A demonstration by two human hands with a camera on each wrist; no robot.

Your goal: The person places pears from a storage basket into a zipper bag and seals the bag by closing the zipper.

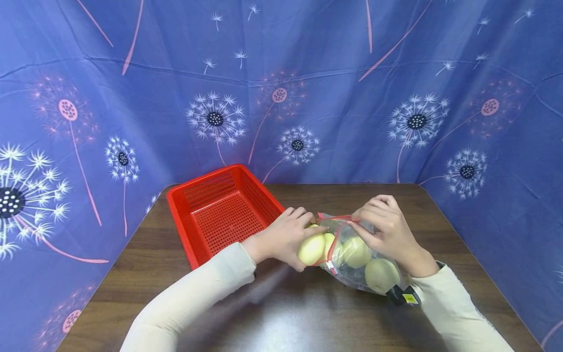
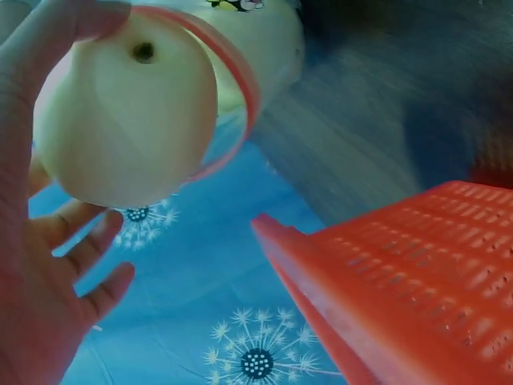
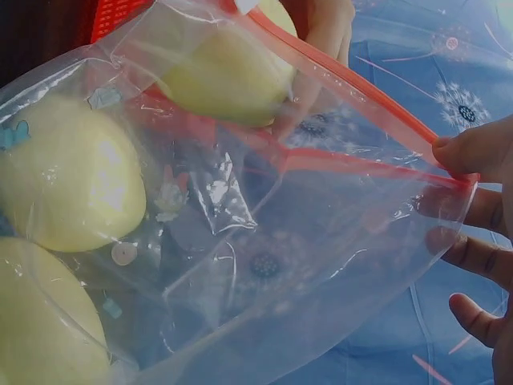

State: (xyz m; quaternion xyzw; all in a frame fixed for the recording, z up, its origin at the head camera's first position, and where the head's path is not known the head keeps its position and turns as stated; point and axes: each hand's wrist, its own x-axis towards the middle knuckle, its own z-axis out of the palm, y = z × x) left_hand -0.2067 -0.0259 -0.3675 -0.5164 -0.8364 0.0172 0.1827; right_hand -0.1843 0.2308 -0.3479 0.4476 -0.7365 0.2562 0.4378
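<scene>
My left hand (image 1: 286,239) grips a pale yellow pear (image 1: 310,250) at the mouth of a clear zip bag (image 3: 321,281), thumb on one side and fingers over the other. In the left wrist view the dark hollow at this pear's end faces the camera, and the bag's red rim curves beside it. My right hand (image 1: 387,232) pinches the red zip edge (image 3: 377,90) at the far corner, holding the mouth apart. Several more pears lie inside the bag, among them one pear (image 1: 381,275) close to my right wrist. The bag rests on the table.
A red perforated plastic basket (image 1: 228,220) stands to the left of the bag, its near corner behind my left forearm. Brown wood-grain table (image 1: 281,313) lies beneath everything. A blue dandelion-print cloth (image 1: 343,122) hangs around the back and sides.
</scene>
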